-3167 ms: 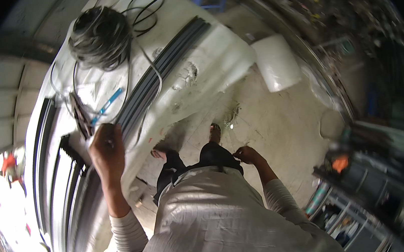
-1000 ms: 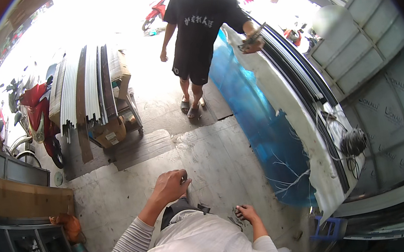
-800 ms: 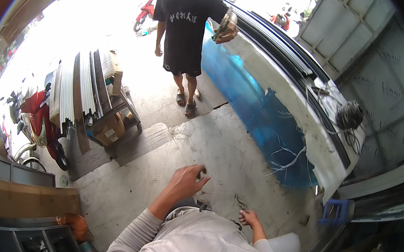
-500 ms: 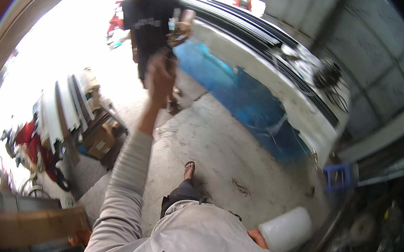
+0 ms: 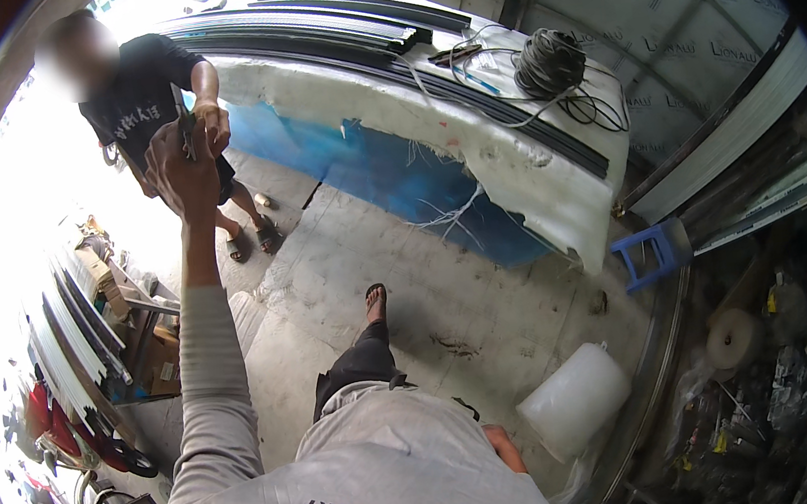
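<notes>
My left hand (image 5: 180, 174) is stretched out far ahead on a straight arm, its fingers closed around a small dark tool (image 5: 188, 127) whose kind I cannot make out. A co-worker's hand (image 5: 214, 124) meets it at the same tool, so both hands are at it together. My right hand (image 5: 500, 442) hangs low beside my grey shirt (image 5: 399, 464), partly covered by it, and its fingers are hidden. Near that hand stands a white roll of wrap (image 5: 575, 400), apart from it.
A co-worker in a black T-shirt (image 5: 142, 93) stands ahead on the left. A long bench (image 5: 505, 174) carries dark profiles (image 5: 329, 55) and a coil of grey cable (image 5: 550, 63). Right of it sits a blue stool (image 5: 648, 257). Light strips (image 5: 70, 328) lean at left.
My view has turned right, and the co-worker now appears further left. My left hand has come up to the co-worker's hand; both now touch the dark tool.
</notes>
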`<move>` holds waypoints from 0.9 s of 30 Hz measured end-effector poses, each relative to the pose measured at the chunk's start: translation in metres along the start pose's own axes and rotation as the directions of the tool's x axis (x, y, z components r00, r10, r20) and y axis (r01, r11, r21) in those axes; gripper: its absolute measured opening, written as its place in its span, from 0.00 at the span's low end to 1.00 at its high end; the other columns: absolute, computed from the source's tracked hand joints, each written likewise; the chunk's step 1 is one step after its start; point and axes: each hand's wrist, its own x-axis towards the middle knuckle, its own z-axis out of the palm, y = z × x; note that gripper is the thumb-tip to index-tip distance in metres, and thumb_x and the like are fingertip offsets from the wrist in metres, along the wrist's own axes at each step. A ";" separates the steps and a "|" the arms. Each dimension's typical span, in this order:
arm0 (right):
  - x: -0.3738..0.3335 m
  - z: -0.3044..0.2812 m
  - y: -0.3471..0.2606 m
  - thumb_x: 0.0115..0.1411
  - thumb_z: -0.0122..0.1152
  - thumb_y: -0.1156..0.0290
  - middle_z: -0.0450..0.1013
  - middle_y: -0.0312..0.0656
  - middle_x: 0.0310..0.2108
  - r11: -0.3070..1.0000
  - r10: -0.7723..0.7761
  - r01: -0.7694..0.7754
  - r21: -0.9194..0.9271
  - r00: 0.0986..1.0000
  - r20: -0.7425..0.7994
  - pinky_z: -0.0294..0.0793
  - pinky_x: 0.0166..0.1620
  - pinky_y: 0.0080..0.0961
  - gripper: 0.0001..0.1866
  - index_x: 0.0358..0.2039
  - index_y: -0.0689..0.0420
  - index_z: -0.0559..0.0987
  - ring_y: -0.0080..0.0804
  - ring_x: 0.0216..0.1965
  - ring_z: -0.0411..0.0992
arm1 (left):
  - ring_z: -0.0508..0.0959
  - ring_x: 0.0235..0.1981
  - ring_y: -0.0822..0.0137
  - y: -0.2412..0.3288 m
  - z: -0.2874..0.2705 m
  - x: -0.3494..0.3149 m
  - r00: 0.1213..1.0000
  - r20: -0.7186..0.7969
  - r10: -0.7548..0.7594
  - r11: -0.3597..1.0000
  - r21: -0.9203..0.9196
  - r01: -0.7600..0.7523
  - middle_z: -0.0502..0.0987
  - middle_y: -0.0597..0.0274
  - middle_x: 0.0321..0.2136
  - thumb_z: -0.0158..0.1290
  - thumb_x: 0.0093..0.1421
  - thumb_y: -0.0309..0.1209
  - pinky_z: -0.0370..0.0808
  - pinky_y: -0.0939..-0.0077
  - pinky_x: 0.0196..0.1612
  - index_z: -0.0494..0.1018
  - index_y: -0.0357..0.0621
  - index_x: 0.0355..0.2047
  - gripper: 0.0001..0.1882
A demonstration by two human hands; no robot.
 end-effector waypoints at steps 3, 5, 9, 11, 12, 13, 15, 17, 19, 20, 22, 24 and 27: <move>0.021 -0.006 -0.072 0.78 0.75 0.51 0.91 0.41 0.45 0.992 -0.061 0.059 -0.114 0.998 -0.017 0.89 0.41 0.40 0.20 0.53 0.56 0.95 0.35 0.38 0.87 | 0.91 0.47 0.54 0.032 0.008 0.026 0.986 -0.098 0.137 0.983 -0.113 -0.147 0.90 0.53 0.46 0.68 0.81 0.38 0.85 0.53 0.56 0.86 0.42 0.54 0.13; 0.046 -0.014 -0.135 0.78 0.75 0.50 0.91 0.43 0.42 0.967 -0.081 0.065 -0.245 0.995 -0.058 0.88 0.41 0.40 0.21 0.49 0.58 0.95 0.35 0.36 0.87 | 0.89 0.41 0.63 0.048 0.014 0.030 0.983 0.178 -0.034 0.935 -0.343 0.094 0.88 0.57 0.40 0.67 0.82 0.37 0.85 0.59 0.49 0.84 0.41 0.50 0.11; 0.087 -0.034 -0.293 0.78 0.74 0.46 0.91 0.48 0.36 0.954 -0.221 0.204 -0.220 0.974 -0.056 0.86 0.43 0.43 0.27 0.44 0.64 0.93 0.37 0.34 0.87 | 0.85 0.30 0.73 0.075 0.115 0.044 0.749 0.663 -0.014 0.523 -0.633 0.571 0.84 0.64 0.31 0.65 0.85 0.31 0.83 0.75 0.32 0.79 0.40 0.52 0.08; 0.096 -0.044 -0.400 0.78 0.73 0.43 0.89 0.58 0.37 0.841 -0.404 0.304 -0.448 0.903 -0.146 0.85 0.44 0.52 0.31 0.43 0.66 0.91 0.53 0.36 0.89 | 0.82 0.21 0.72 0.093 0.168 0.024 0.463 0.886 -0.003 0.209 -0.452 0.867 0.84 0.63 0.29 0.69 0.82 0.35 0.76 0.73 0.22 0.77 0.44 0.55 0.13; 0.095 -0.046 -0.457 0.78 0.72 0.41 0.88 0.65 0.40 0.799 -0.492 0.372 -0.471 0.856 -0.158 0.84 0.50 0.57 0.33 0.45 0.66 0.90 0.66 0.45 0.89 | 0.79 0.18 0.72 0.100 0.193 0.014 0.383 0.923 0.038 0.181 -0.383 0.906 0.83 0.63 0.28 0.70 0.81 0.34 0.75 0.73 0.22 0.77 0.42 0.57 0.15; 0.086 -0.050 -0.511 0.79 0.71 0.42 0.89 0.64 0.43 0.756 -0.590 0.463 -0.462 0.788 -0.176 0.84 0.52 0.57 0.31 0.48 0.64 0.92 0.69 0.50 0.88 | 0.79 0.20 0.72 0.104 0.219 0.007 0.299 0.953 0.045 0.309 -0.298 0.903 0.81 0.66 0.28 0.69 0.82 0.33 0.78 0.72 0.24 0.76 0.41 0.62 0.17; 0.064 -0.057 -0.625 0.81 0.70 0.49 0.89 0.63 0.42 0.690 -0.700 0.602 -0.401 0.697 -0.157 0.85 0.51 0.51 0.26 0.51 0.65 0.92 0.63 0.47 0.89 | 0.82 0.29 0.72 0.114 0.263 -0.007 0.144 0.986 0.088 0.330 -0.165 0.930 0.83 0.66 0.35 0.64 0.84 0.28 0.84 0.70 0.31 0.72 0.37 0.71 0.22; 0.040 -0.061 -0.726 0.81 0.70 0.55 0.89 0.61 0.43 0.592 -0.806 0.776 -0.218 0.574 -0.146 0.85 0.49 0.47 0.22 0.50 0.65 0.92 0.59 0.46 0.90 | 0.85 0.41 0.73 0.124 0.297 -0.015 0.055 0.980 0.192 0.124 -0.080 0.989 0.82 0.65 0.43 0.63 0.83 0.26 0.85 0.70 0.36 0.70 0.39 0.76 0.26; 0.028 -0.060 -0.812 0.81 0.70 0.59 0.89 0.57 0.42 0.507 -0.862 0.806 -0.305 0.466 -0.201 0.85 0.47 0.46 0.18 0.48 0.64 0.91 0.54 0.43 0.90 | 0.81 0.41 0.74 0.131 0.326 -0.013 0.051 0.957 0.286 0.026 -0.061 0.998 0.79 0.66 0.44 0.61 0.85 0.29 0.79 0.74 0.34 0.68 0.41 0.78 0.26; 0.029 -0.059 -0.851 0.81 0.71 0.60 0.90 0.53 0.40 0.453 -0.892 0.812 -0.369 0.404 -0.204 0.85 0.47 0.43 0.17 0.48 0.64 0.92 0.51 0.40 0.89 | 0.80 0.40 0.74 0.135 0.336 -0.011 0.020 0.959 0.284 0.022 -0.028 0.999 0.78 0.67 0.43 0.60 0.86 0.30 0.77 0.74 0.34 0.69 0.41 0.77 0.25; 0.032 -0.060 -0.906 0.79 0.72 0.62 0.89 0.50 0.40 0.321 -0.946 0.858 -0.401 0.270 -0.179 0.85 0.49 0.42 0.14 0.47 0.62 0.92 0.50 0.40 0.87 | 0.76 0.36 0.75 0.144 0.348 -0.005 0.010 0.957 0.291 0.034 -0.020 0.999 0.76 0.69 0.41 0.58 0.88 0.33 0.70 0.77 0.31 0.69 0.41 0.76 0.22; 0.044 -0.060 -0.963 0.76 0.73 0.65 0.88 0.50 0.43 0.199 -0.975 0.913 -0.357 0.147 -0.167 0.85 0.53 0.46 0.10 0.45 0.59 0.93 0.54 0.46 0.86 | 0.76 0.34 0.76 0.151 0.363 0.007 -0.020 0.967 0.254 0.066 0.003 0.998 0.75 0.69 0.41 0.58 0.88 0.33 0.69 0.77 0.30 0.69 0.41 0.76 0.23; 0.061 -0.059 -1.022 0.75 0.73 0.67 0.87 0.49 0.48 0.039 -0.984 0.875 -0.483 -0.051 -0.172 0.83 0.59 0.47 0.09 0.48 0.58 0.93 0.55 0.52 0.84 | 0.74 0.32 0.79 0.157 0.376 0.014 -0.026 0.995 0.097 0.103 0.016 0.995 0.74 0.71 0.37 0.58 0.89 0.35 0.68 0.77 0.28 0.75 0.39 0.70 0.18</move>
